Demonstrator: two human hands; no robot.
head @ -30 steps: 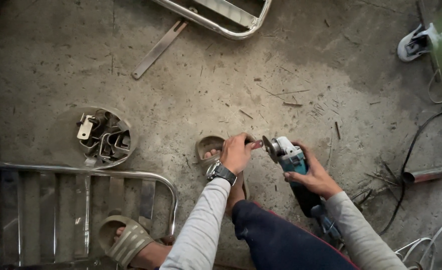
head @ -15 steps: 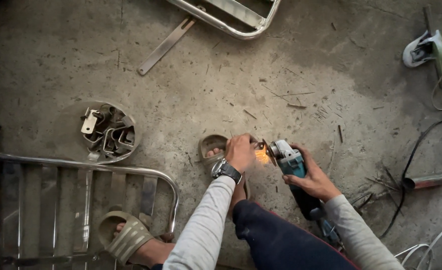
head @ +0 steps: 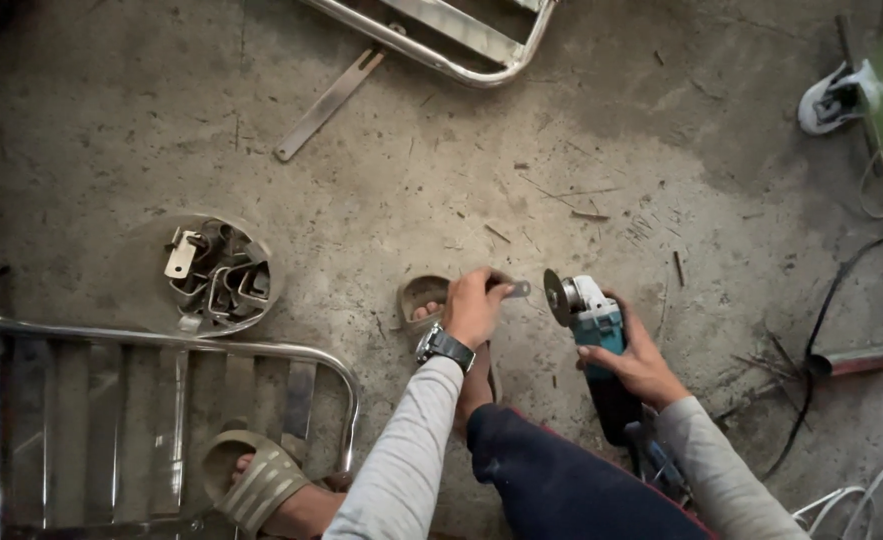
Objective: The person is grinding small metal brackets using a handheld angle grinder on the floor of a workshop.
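Note:
My left hand (head: 474, 303), a watch on its wrist, pinches a small flat metal piece (head: 514, 290) just above the concrete floor. My right hand (head: 633, 352) grips the body of a teal and white angle grinder (head: 589, 318). The grinder's disc (head: 557, 296) stands a short gap to the right of the metal piece, not touching it, and no sparks show. My sandalled foot (head: 425, 300) rests on the floor just left of my left hand.
A round tray of several bent metal brackets (head: 216, 272) lies to the left. A steel tube frame (head: 176, 350) spans the lower left, with my other sandalled foot (head: 251, 485) on it. A flat metal bar (head: 326, 102) and another frame (head: 451, 45) lie above. Cables (head: 821, 330) run at right.
Half a second ago the disc touched the metal piece and threw sparks. Now the grinder has pulled back to the right, leaving a gap, and the sparks have stopped.

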